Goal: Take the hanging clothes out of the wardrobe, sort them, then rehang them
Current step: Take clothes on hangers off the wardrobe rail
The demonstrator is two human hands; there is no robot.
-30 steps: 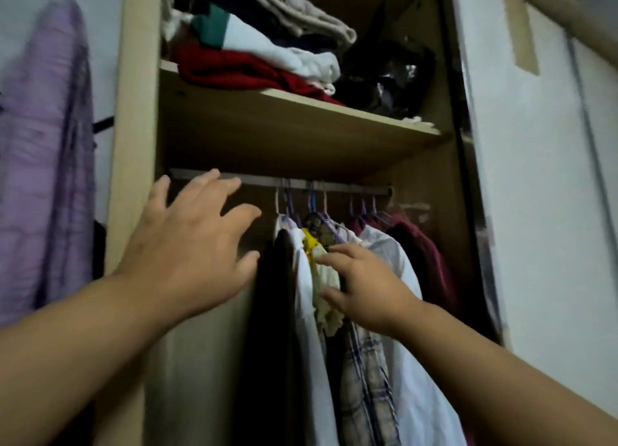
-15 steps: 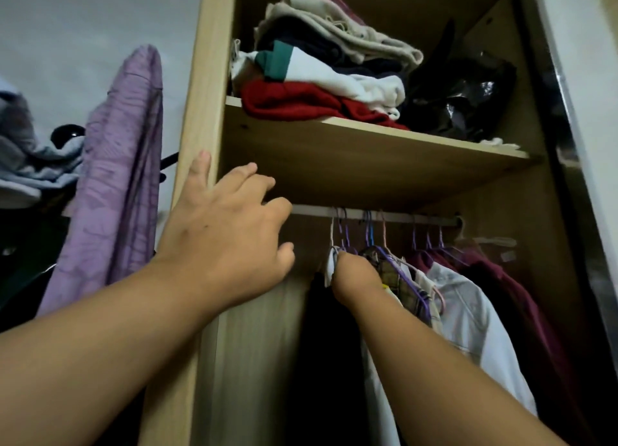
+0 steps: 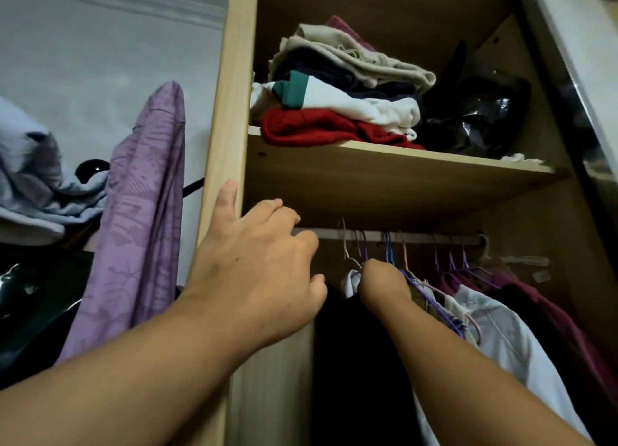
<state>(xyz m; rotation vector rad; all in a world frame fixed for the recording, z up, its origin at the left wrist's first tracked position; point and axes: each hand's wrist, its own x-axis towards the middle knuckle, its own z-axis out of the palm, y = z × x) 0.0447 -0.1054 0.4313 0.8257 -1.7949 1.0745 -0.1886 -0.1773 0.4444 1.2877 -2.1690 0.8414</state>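
A tall light-wood laminate wardrobe [image 3: 234,77] fills the view, its wooden shelf [image 3: 384,178] crossing above the hanging space; below it the hanging clothes are crowded together: a long black garment [image 3: 354,362] at the left, a pale white shirt [image 3: 508,338] beside it, a maroon garment [image 3: 548,312] at the right; outside, a purple patterned garment [image 3: 143,211] hangs by the wardrobe's side; a folded stack of red, white and beige clothes [image 3: 334,104] sits on the shelf next to a crumpled black plastic bag [image 3: 475,121]; the left hand [image 3: 254,271] is raised near the left end of the thin metal rail [image 3: 418,236], fingers half curled and holding nothing, one finger stretched up along the wardrobe's front edge; the right hand [image 3: 384,285] is bunched round the necks of the purple wire hangers [image 3: 434,307] just under the rail, fingertips hidden.
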